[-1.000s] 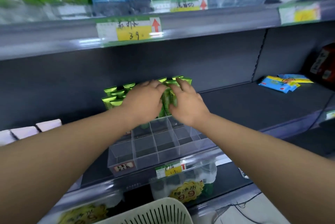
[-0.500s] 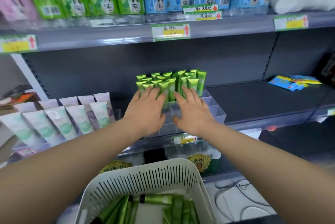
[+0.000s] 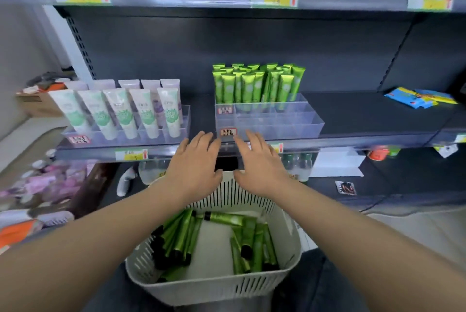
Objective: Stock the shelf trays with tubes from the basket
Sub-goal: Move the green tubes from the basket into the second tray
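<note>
Several green tubes [image 3: 257, 84] stand upright in the back rows of a clear divided tray [image 3: 297, 125] on the dark shelf; the tray's front compartments hold nothing. Below me a white slotted basket [image 3: 216, 284] holds several more green tubes [image 3: 181, 236] lying loose. My left hand [image 3: 195, 169] and my right hand [image 3: 259, 165] hover side by side over the basket's far rim, just in front of the shelf edge. Both have spread, straight fingers and hold nothing.
A second clear tray [image 3: 176, 132] with white and pale green tubes [image 3: 121, 110] sits to the left on the same shelf. Blue and yellow packets [image 3: 418, 98] lie at the right. The shelf edge [image 3: 353, 141] carries price tags. Bottles and boxes fill the lower shelf.
Both hands have drawn back from the green tubes in the tray, down to the shelf edge above the basket. The camera tilted down, so the basket shows fully.
</note>
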